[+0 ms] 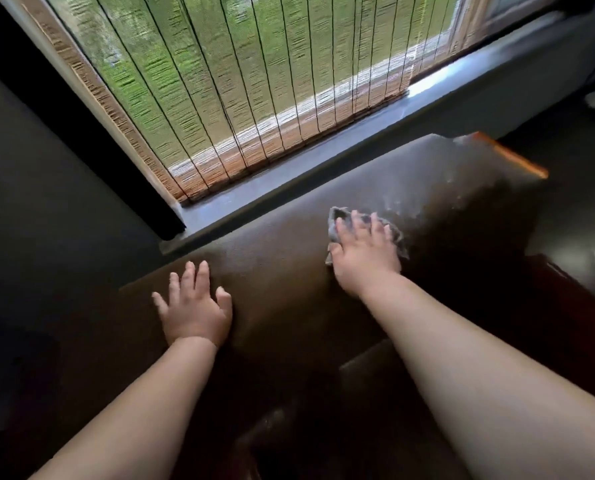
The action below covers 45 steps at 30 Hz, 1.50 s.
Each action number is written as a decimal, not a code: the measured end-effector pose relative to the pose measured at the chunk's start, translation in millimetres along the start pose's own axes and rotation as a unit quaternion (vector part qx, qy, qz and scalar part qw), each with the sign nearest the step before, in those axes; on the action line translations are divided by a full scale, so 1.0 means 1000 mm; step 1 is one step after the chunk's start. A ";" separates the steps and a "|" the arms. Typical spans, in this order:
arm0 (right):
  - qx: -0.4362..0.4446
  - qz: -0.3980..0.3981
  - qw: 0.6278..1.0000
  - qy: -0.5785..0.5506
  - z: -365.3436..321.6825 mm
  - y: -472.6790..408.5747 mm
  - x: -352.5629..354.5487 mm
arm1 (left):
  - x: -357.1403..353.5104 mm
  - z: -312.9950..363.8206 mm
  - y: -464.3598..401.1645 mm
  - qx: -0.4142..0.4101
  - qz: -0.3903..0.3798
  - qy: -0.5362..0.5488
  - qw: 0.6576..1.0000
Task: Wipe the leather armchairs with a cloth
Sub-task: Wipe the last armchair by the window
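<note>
A dark brown leather armchair (289, 271) fills the lower middle; I look down on the top of its backrest, which runs from lower left to upper right. My right hand (363, 251) lies flat with spread fingers on a small grey cloth (337, 218), pressing it onto the backrest top. Most of the cloth is hidden under the hand. My left hand (195, 311) rests flat on the leather further left, fingers apart, holding nothing. The leather to the right of the cloth shows a wet sheen.
A dark window sill (289, 178) runs right behind the backrest, with a woven bamboo blind (237, 81) hanging down to it. A dark wall (46, 202) stands at the left. An orange edge (510, 157) shows at the backrest's far end.
</note>
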State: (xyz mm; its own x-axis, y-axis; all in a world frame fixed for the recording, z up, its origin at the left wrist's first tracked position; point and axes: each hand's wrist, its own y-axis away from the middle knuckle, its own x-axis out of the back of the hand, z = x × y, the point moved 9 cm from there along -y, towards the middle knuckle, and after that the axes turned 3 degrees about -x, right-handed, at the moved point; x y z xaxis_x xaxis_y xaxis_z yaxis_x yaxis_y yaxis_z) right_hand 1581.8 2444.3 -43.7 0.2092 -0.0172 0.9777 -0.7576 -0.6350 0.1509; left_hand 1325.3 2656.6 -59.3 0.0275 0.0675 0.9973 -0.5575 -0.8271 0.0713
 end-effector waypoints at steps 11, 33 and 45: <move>-0.027 0.106 0.992 -0.056 0.130 -0.026 0.001 | 0.006 0.192 -0.012 -0.120 0.074 0.035 0.989; 0.202 0.221 0.951 -0.076 0.063 0.010 -0.020 | 0.007 0.189 -0.015 -0.115 0.130 0.068 0.982; 0.107 0.140 0.984 -0.039 0.105 -0.033 0.003 | 0.008 0.190 -0.014 -0.116 0.138 0.061 0.982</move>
State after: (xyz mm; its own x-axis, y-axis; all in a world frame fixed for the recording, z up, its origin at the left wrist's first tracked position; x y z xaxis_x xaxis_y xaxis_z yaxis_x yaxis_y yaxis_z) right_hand 1672.2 2384.2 -60.9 0.0635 -0.2684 0.9612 -0.6462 -0.7450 -0.1653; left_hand 1491.2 2563.1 -50.0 -0.2430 -0.0620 0.9680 -0.7047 -0.6745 -0.2201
